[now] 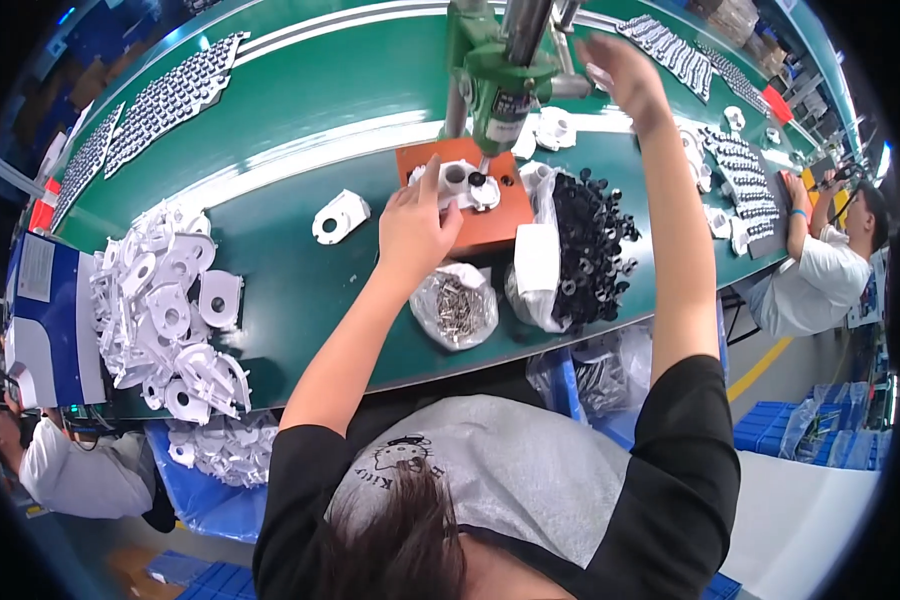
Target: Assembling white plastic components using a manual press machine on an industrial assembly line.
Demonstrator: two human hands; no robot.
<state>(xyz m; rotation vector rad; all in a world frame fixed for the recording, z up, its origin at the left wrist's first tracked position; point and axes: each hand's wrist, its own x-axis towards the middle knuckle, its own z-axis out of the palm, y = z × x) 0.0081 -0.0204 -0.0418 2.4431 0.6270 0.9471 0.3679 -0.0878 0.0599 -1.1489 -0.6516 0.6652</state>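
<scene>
On an orange block [490, 228], my left hand [417, 225] holds a white plastic part [455, 178] between thumb and fingers. A small black piece [478, 180] sits on that part, directly beneath the rod of a green bench press [500, 95]. My right hand [630, 85] is raised at the right side of the press, fingers curled round its lever; the hand is slightly blurred and covers most of the lever. A loose white plastic part [340, 217] lies left of the block.
White parts [170, 300] are heaped at left. Near me lie a bag of metal pins [457, 305], a white box [537, 260] and a pile of black pieces [595, 250]. Rows of parts [175, 100] line a green conveyor [310, 95]. Another person [820, 250] works at right.
</scene>
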